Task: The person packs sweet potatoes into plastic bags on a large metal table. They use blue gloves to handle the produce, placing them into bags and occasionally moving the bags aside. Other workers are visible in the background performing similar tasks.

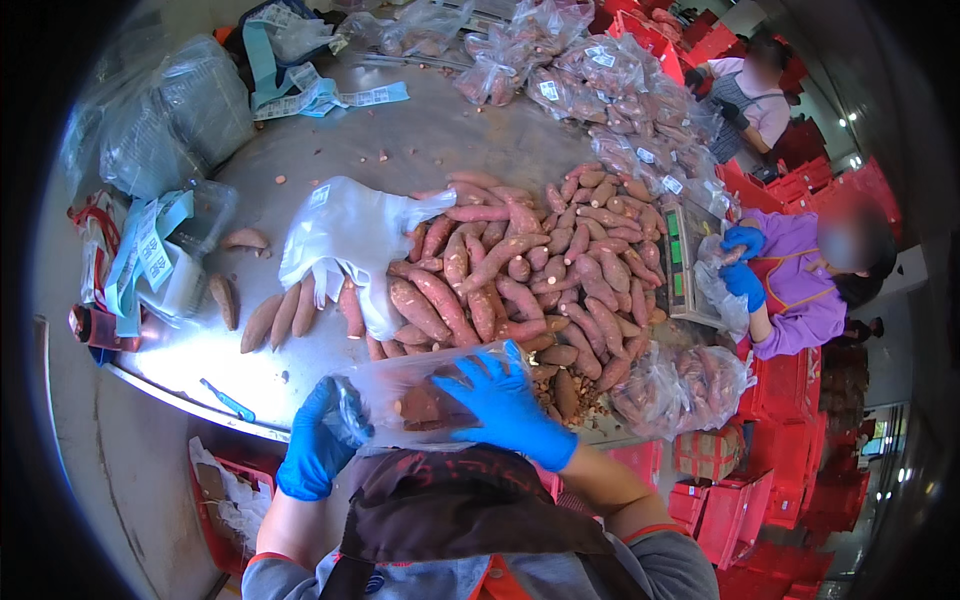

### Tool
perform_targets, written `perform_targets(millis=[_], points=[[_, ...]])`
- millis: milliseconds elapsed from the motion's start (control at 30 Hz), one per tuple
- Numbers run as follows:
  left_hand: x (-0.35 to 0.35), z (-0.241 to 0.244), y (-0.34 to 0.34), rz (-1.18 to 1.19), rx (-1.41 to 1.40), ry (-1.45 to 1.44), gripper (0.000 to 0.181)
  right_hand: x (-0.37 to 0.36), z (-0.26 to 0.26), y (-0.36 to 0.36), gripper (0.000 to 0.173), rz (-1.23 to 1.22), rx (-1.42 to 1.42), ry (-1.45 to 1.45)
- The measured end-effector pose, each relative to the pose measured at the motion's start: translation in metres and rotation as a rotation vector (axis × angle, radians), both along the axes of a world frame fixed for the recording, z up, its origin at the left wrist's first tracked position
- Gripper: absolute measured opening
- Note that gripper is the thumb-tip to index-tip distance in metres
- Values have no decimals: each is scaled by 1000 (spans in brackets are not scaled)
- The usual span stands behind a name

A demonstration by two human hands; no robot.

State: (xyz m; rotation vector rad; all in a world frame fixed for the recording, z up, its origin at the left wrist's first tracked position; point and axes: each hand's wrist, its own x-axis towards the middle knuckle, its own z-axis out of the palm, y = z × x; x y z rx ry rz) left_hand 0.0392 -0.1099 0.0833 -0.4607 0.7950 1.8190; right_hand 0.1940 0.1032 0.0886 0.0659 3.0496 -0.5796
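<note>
Close to my body, at the table's near edge, is a clear plastic bag point(382, 390) with reddish-brown sweet potatoes point(420, 405) inside; whether a tray is under them I cannot tell. My left hand point(322, 435), in a blue glove, grips the bunched left end of the bag. Across its right part lies my right hand point(510, 412), also blue-gloved, fingers spread over the plastic and holding it. Just beyond the bag rises a large heap of loose sweet potatoes point(517, 262). White plastic bags point(352, 225) lie over the heap's left side.
A blue cutter knife point(227, 400) lies near the front edge. Label strips point(150, 255) and stacked clear trays point(180, 112) are at left. At right, a co-worker point(795, 277) handles a bag beside a scale point(686, 262). Filled bags point(600, 82) stand behind; red crates point(780, 397) lie beyond.
</note>
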Motion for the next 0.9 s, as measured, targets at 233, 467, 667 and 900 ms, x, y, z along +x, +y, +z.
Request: perform_targets(millis=[233,467,667,900], points=[[-11,6,19,-150,0,118,25,-2,-63,137,39,-610,-668,289],[-4,7,29,-148,31,141,25,-9,-105,141,54,-676,-106,185],[-2,-5,17,-68,-13,47,24,35,-89,107,58,-715,-49,258],[2,-1,33,-218,13,125,27,39,-82,73,90,-658,-37,114]])
